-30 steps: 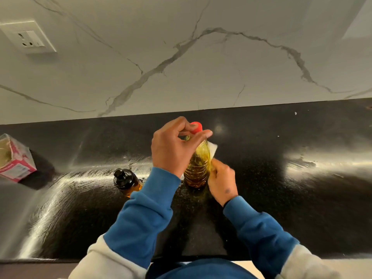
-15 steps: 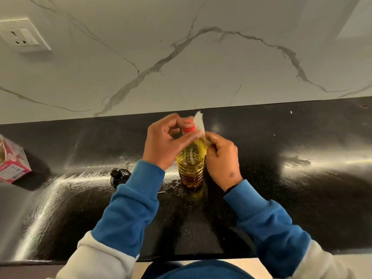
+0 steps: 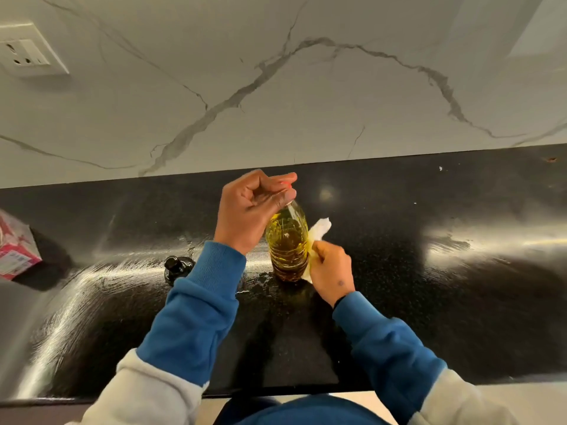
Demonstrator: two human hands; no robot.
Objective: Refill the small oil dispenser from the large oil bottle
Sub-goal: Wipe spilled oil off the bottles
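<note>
The large oil bottle point(image 3: 287, 240), clear plastic with yellow oil, stands upright on the black counter point(image 3: 429, 286). My left hand point(image 3: 250, 210) is closed over its red cap point(image 3: 285, 184), which is mostly hidden by the fingers. My right hand point(image 3: 331, 268) presses a white tissue point(image 3: 320, 230) against the bottle's lower right side. The small oil dispenser point(image 3: 176, 268), dark with a black top, stands just left of my left sleeve, partly hidden by it.
A pink and white carton point(image 3: 15, 253) sits at the far left of the counter. A wall socket point(image 3: 26, 53) is on the marble backsplash at upper left. Wet streaks shine on the counter to the left and right of the bottle.
My right hand with the tissue has slid from the bottle's neck down to its lower side. My left hand stays on the cap.
</note>
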